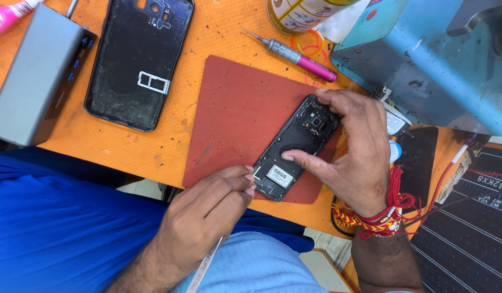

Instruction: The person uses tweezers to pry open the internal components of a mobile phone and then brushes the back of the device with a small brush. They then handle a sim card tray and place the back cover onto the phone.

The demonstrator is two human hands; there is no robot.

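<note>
An opened black phone [297, 149] with its back removed lies on a red-brown mat [234, 108]. My right hand [359, 157], with red threads around the wrist, holds the phone's far end, its thumb pressing on the middle. My left hand [207, 217] is closed around a thin metal tool [206, 267]. The tool's tip meets the phone's near corner, hidden under my fingers.
A detached black back cover [137, 59] lies on the orange table [169, 146] at the upper left, beside a grey box [33, 76]. A pink-handled screwdriver [300, 54], orange rubber bands [311, 46] and a can [297, 11] sit behind the mat. A blue machine [435, 65] stands at right.
</note>
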